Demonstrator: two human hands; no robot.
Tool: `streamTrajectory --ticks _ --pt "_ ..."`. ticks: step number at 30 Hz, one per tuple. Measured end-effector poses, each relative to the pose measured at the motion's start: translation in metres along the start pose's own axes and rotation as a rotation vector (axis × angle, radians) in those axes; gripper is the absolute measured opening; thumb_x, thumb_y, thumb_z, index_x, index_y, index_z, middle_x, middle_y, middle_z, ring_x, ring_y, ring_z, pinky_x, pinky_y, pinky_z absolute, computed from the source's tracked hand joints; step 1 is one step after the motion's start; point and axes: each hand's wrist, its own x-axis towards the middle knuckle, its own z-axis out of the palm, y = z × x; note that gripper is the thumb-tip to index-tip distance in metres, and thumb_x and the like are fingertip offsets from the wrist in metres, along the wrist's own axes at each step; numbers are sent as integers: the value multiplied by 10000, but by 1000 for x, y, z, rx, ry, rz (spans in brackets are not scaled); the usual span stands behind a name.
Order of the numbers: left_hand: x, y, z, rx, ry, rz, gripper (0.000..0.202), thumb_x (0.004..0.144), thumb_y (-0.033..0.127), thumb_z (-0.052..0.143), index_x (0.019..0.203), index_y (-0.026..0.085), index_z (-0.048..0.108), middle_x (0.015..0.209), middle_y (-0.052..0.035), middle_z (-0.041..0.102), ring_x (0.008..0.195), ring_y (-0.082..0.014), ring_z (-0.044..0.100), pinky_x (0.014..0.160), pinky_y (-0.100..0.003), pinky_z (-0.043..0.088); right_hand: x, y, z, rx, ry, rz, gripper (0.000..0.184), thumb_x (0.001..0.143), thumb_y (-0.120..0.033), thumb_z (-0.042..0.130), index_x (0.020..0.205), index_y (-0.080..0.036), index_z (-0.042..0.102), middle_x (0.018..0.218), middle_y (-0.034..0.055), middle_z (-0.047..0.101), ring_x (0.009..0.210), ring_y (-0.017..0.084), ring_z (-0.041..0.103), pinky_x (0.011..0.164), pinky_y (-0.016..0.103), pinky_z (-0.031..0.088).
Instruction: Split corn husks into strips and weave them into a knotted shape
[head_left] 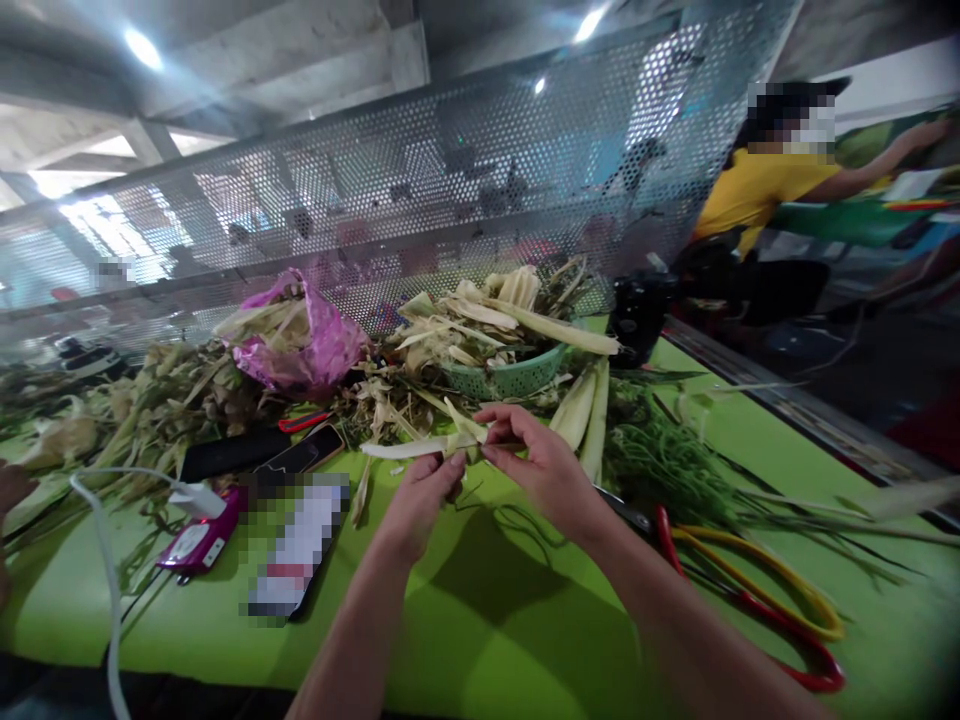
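Observation:
Both my hands meet above the green table (pixel 465 620) on a pale leaf strip (pixel 409 448) that sticks out to the left. My left hand (pixel 424 500) pinches its base from below. My right hand (pixel 536 455) pinches the same strip from the right, fingers closed on it. Just behind them stands a green basket (pixel 517 378) heaped with pale husks and leaves.
A pink plastic bag (pixel 300 345) and piles of husks lie at the back left. Phones (pixel 247 452), a pink device (pixel 199 540) with a white cable, and red and yellow scissors (pixel 757 600) lie on the table. A perforated metal screen (pixel 450 190) stands behind. A person in yellow (pixel 757 190) sits at far right.

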Motion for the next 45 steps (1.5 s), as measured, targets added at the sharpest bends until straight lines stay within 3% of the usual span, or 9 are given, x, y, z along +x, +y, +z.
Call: streamTrajectory --ticks 8,12,16,20,27,31,34,39,45 --pt "1 0 -1 -140 66 -22 392 640 417 764 824 161 530 599 75 372 496 -36 292 483 -201 219 6 1 -9 103 80 71 214 764 -209 577 978 -191 566 768 -1 532 729 140 536 694 277 473" --pt "1 0 -1 -27 34 7 383 685 446 722 885 157 569 610 59 400 529 -53 316 497 -209 229 8 0 -12 24 1 109 199 759 -235 590 949 -179 615 811 28 598 776 160 564 729 301 466" --pt "-1 -1 1 68 -60 -9 373 718 501 668 739 146 557 575 56 337 527 -63 267 496 -226 205 7 -2 -11 11 -84 180 200 775 -365 615 831 -179 665 876 57 640 809 176 574 712 301 455" --pt "-2 -2 3 90 -129 -31 406 748 509 630 627 152 480 570 51 313 528 -65 252 498 -239 183 7 -2 -10 238 -111 257 250 715 -414 680 739 -174 616 704 9 602 639 130 531 601 259 421" --pt "-5 -3 3 95 -137 -69 368 723 465 667 636 155 488 564 41 393 523 -65 289 508 -240 209 8 5 -12 310 169 237 268 673 -401 707 672 -178 558 626 -31 514 579 104 448 575 250 367" --pt "-6 -4 3 75 -136 -66 349 733 452 666 652 151 509 554 45 405 520 -62 295 510 -240 213 9 7 -12 314 218 222 272 684 -405 706 699 -179 556 634 -37 500 578 100 428 565 244 343" --pt "-5 -4 3 34 -119 -59 381 742 471 652 615 144 504 553 41 398 515 -58 294 506 -240 212 9 5 -14 234 147 179 263 742 -426 659 723 -181 569 652 -30 514 605 109 448 587 245 352" --pt "-2 -3 1 -96 -24 -34 321 750 459 649 757 147 573 580 50 397 513 -56 314 507 -222 238 6 -6 -18 7 -114 179 302 778 -476 614 777 -175 632 704 2 594 663 137 508 620 254 378" --pt "1 0 -1 -113 -21 21 240 742 370 642 772 134 605 681 -8 566 619 -97 487 603 -241 364 4 -10 -15 -115 -140 119 231 762 -404 637 725 -176 652 696 13 619 675 159 532 622 264 378"
